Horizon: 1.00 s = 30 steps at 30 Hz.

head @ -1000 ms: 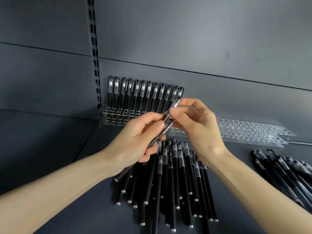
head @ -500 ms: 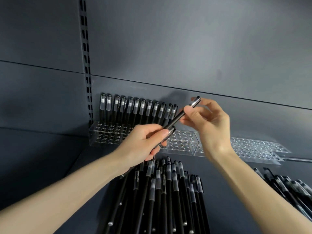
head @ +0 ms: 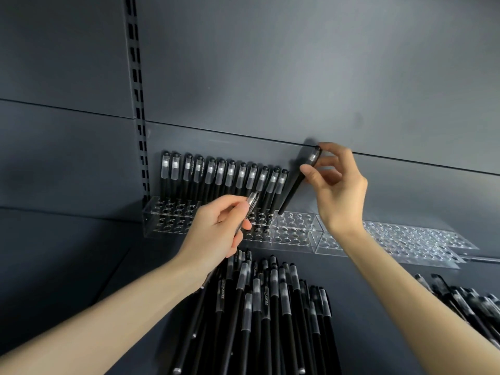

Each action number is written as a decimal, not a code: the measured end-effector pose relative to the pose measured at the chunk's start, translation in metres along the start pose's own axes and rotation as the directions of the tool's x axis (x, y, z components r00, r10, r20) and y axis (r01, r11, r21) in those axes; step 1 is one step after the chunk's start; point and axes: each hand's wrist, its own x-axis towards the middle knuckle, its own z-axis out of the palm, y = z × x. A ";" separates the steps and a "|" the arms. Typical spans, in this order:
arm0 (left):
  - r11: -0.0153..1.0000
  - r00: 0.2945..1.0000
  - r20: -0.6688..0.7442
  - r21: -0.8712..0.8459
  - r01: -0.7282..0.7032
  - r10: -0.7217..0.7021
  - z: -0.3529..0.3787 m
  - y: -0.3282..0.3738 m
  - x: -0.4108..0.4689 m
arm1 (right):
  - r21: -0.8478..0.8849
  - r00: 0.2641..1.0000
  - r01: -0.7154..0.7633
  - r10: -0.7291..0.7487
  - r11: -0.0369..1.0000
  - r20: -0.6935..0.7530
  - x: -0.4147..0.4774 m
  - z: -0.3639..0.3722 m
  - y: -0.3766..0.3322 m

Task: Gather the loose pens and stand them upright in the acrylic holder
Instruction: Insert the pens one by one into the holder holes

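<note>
Head view: pen [head: 297, 183] perhaps at holder [head: 293, 240]

left hand [head: 216, 231]: your fingers and thumb curl round a pen [head: 252, 203]; your forearm reaches up from the lower left.
right hand [head: 338, 193]: held higher than the left, you pinch a second pen [head: 296, 185] near its cap.

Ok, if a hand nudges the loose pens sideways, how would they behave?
Likely to roll: the loose pens are slim round barrels lying flat on the shelf. Stacked ones may slide off each other. Probably stiff and light: the pen in the right hand runs straight, pinched only near its cap.
</note>
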 end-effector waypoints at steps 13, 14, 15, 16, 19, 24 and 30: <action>1.000 0.997 0.077 0.013 -0.020 0.019 0.000 -0.004 0.001 | -0.140 0.961 -0.010 0.047 0.990 0.271 -0.011 0.001 0.015; 0.999 0.997 0.078 0.032 -0.028 0.026 0.001 -0.004 0.000 | -0.149 0.962 0.000 0.040 0.989 0.269 -0.011 0.001 0.015; 0.998 0.996 0.078 0.046 -0.034 0.030 0.001 -0.003 0.000 | -0.154 0.963 0.004 0.037 0.988 0.265 -0.012 0.001 0.015; 0.998 0.996 0.079 0.053 -0.035 0.031 0.001 -0.003 -0.001 | -0.158 0.964 0.005 0.037 0.987 0.261 -0.013 0.000 0.014; 0.998 0.997 0.076 0.056 -0.022 0.018 0.001 -0.004 -0.002 | -0.172 0.966 -0.001 0.045 0.985 0.253 -0.015 -0.001 0.014; 1.000 0.996 0.088 0.030 0.003 -0.005 0.003 -0.003 -0.002 | -0.130 0.978 -0.019 0.045 0.991 0.205 -0.017 -0.004 0.004; 1.000 0.993 0.115 -0.024 -0.009 0.012 0.006 -0.001 -0.004 | 0.216 0.921 -0.262 0.177 0.941 0.348 -0.031 -0.005 -0.029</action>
